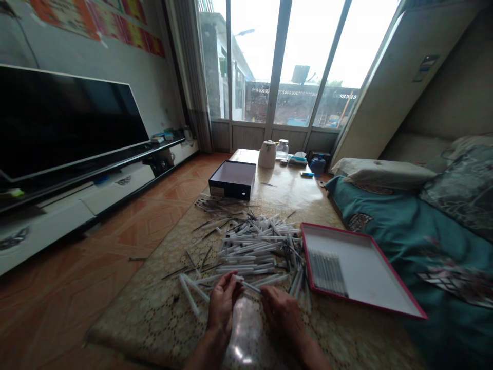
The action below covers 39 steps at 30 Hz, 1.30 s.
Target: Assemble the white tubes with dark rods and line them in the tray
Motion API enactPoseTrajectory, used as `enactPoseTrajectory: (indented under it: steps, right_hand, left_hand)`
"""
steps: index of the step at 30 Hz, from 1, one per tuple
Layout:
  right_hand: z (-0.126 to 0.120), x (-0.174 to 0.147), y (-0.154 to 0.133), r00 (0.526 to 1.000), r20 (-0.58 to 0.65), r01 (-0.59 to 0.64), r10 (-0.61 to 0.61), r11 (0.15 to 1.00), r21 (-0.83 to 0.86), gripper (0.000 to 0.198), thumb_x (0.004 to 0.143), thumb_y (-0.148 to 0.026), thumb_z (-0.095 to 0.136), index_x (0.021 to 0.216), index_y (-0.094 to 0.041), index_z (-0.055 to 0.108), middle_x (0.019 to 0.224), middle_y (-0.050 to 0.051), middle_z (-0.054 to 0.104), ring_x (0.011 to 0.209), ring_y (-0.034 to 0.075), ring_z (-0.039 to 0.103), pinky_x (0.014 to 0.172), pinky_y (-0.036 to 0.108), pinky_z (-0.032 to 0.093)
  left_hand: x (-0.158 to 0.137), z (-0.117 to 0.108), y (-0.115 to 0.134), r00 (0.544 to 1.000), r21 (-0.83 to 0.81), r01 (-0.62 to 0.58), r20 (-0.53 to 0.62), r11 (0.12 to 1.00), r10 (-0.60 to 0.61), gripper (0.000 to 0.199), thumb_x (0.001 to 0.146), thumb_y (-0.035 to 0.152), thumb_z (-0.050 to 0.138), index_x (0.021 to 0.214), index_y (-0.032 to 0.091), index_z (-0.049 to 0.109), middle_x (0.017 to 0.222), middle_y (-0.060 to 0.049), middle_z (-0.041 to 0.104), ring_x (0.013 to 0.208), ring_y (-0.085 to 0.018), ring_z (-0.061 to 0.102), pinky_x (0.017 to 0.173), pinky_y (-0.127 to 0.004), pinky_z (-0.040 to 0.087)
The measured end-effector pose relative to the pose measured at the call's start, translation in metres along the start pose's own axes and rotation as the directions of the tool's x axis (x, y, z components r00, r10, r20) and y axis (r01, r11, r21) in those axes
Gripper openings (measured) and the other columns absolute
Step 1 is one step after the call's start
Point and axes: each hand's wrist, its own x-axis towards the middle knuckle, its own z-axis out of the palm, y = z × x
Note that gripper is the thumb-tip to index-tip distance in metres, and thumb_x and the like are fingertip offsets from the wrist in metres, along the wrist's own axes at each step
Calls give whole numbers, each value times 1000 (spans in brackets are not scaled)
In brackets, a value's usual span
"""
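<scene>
Between my two hands is a thin pen (251, 287), lying nearly level above the table's near end. My left hand (222, 300) is closed, with thumb and fingers pinching the pen's whitish left end. Closed around its other end is my right hand (283, 311); the fingers cover that part. Just beyond them spreads a heap of translucent white pen barrels (250, 246), with thin dark refills (188, 268) scattered on the left. To the right, a row of assembled-looking pens (328, 272) lies side by side in a shallow red-edged box lid (379, 272).
A dark open box (231, 194) stands behind the heap on the patterned table (154, 303). Farther back are a kettle (267, 154), a glass jar (282, 149) and a tissue pack (298, 158). A teal-covered sofa (370, 221) runs along the right side.
</scene>
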Motion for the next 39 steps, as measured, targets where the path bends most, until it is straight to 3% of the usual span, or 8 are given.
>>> enactPoseTrajectory:
  steps: [9,14,19,23,25,31,35,39]
  right_hand:
    - [-2,7,-1,1000,16,-12,14,996,-92,16,89,-17,42,85,-21,56,74,1,63,68,14,61,58,23,30]
    - [-6,7,7,998,28,52,-49,991,-123,11,88,-17,47,82,-21,55,75,0,63,69,15,59,60,23,31]
    - [-5,3,18,981,59,192,-185,969,-156,9,83,-13,53,80,-21,55,75,-1,63,68,14,58,60,24,32]
    - [-2,1,20,969,63,248,-240,949,-195,9,82,-11,54,79,-20,54,72,-1,62,67,15,57,60,25,32]
    - [-2,0,20,964,65,265,-257,941,-211,12,83,-10,51,77,-20,53,70,0,62,65,15,56,59,25,32]
    - [-7,1,21,975,145,185,-169,977,-108,12,85,-18,51,74,-20,56,66,-2,62,57,12,53,53,23,27]
    - [-14,6,23,959,281,24,-29,1000,20,15,84,-22,53,72,-21,62,60,-4,60,52,9,47,51,22,23]
    - [-27,15,25,922,386,-80,-4,976,201,23,85,-26,52,68,-18,65,57,-4,56,54,8,44,52,20,25]
  left_hand:
    - [1,-3,-3,996,122,-64,68,990,56,33,58,32,80,83,16,65,67,0,68,60,-13,65,61,-22,52]
    - [-5,-4,12,972,426,-133,235,895,32,29,59,40,75,70,17,62,56,2,61,50,-13,57,48,-22,43]
    - [-2,-14,33,844,720,-347,519,601,-134,23,76,37,59,72,16,67,57,0,58,52,-13,50,48,-23,37]
    - [13,-24,38,715,735,-592,669,332,-205,26,83,35,49,74,17,65,64,0,59,60,-14,49,55,-23,36]
    - [18,-27,37,653,685,-688,728,240,-207,26,85,34,47,73,17,64,67,0,59,62,-14,48,58,-22,35]
    - [19,-28,33,507,535,-819,844,208,-175,27,88,29,41,73,17,60,68,0,56,62,-13,47,59,-22,34]
    - [12,-28,34,462,489,-850,871,196,-169,27,89,27,40,73,17,58,69,-1,57,63,-13,48,58,-22,34]
    - [7,-28,30,432,451,-877,891,163,-138,27,91,26,38,74,17,56,71,-2,58,63,-13,48,59,-23,34]
